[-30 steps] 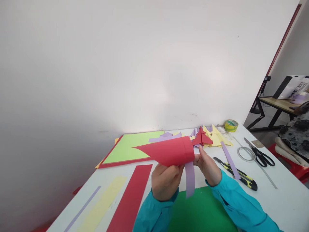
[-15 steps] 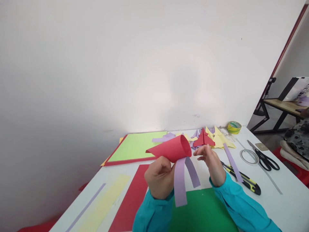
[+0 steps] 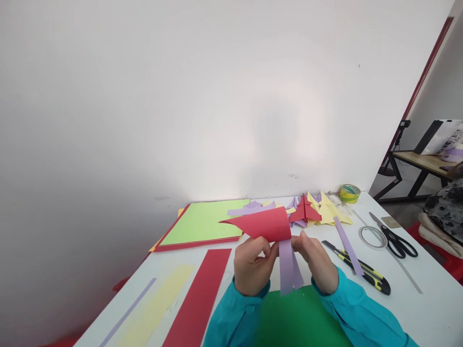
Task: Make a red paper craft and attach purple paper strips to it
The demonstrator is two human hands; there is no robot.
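In the head view, a rolled red paper cone [image 3: 264, 225] is being gripped from below by the closed left hand [image 3: 251, 267]. It is being held above the white table [image 3: 415, 308] so that two lilac paper strips [image 3: 287, 267] are hanging free. Its open rim is being pinched by the right hand [image 3: 318, 262].
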